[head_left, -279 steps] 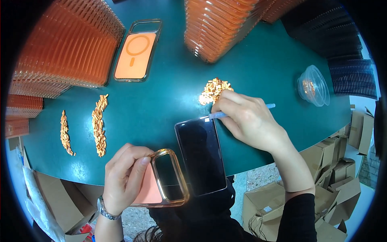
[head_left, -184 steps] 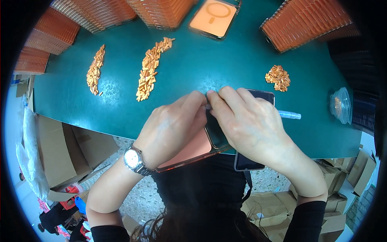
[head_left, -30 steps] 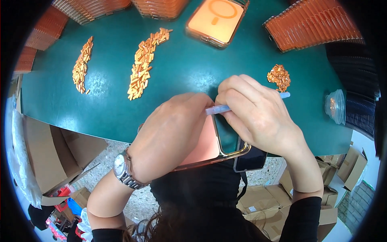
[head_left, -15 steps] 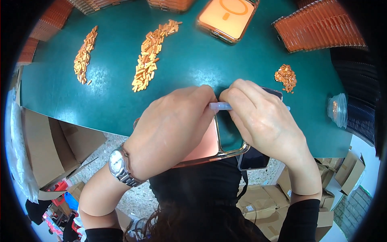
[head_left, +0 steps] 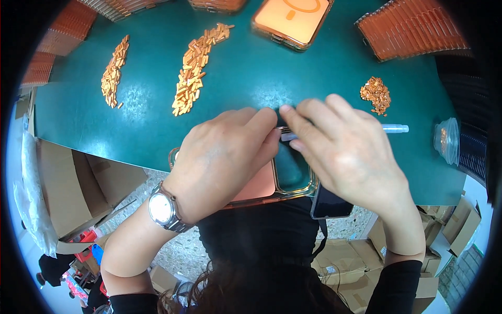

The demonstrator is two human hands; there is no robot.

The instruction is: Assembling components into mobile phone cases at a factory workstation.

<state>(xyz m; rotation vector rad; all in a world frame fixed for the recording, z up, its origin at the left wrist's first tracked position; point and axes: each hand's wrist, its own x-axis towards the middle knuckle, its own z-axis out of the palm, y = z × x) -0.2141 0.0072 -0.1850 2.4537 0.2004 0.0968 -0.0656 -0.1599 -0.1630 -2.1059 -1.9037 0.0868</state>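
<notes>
Both hands meet over a phone case (head_left: 285, 180) at the lower middle of the frame, where it overhangs the near edge of the green bench (head_left: 251, 78). The left hand (head_left: 225, 157) lies curled over the case's peach-coloured back, fingers clamped on its top edge. The right hand (head_left: 348, 152) is pinched shut around a thin pale blue pen-like tool (head_left: 389, 128), whose tip is hidden between the two sets of fingertips.

The likeliest trouble, as I judge it, is a slip. The case rests half off the bench, so a hard push could tip it into the lap. The dark phone (head_left: 329, 201) under the right wrist also sticks out past the edge and could be knocked off. Whatever small part sits at the tool tip could drop unseen.

Counted: two cases — the one in hand and one lying flat at top centre (head_left: 290, 21). One phone, one tool. Three heaps of small orange parts — upper left (head_left: 114, 70), upper middle (head_left: 196, 65), right (head_left: 375, 94). One clear cup (head_left: 447, 141) at far right. Stacks of orange trays (head_left: 413, 29) ring the top edge — too cropped to count.
</notes>
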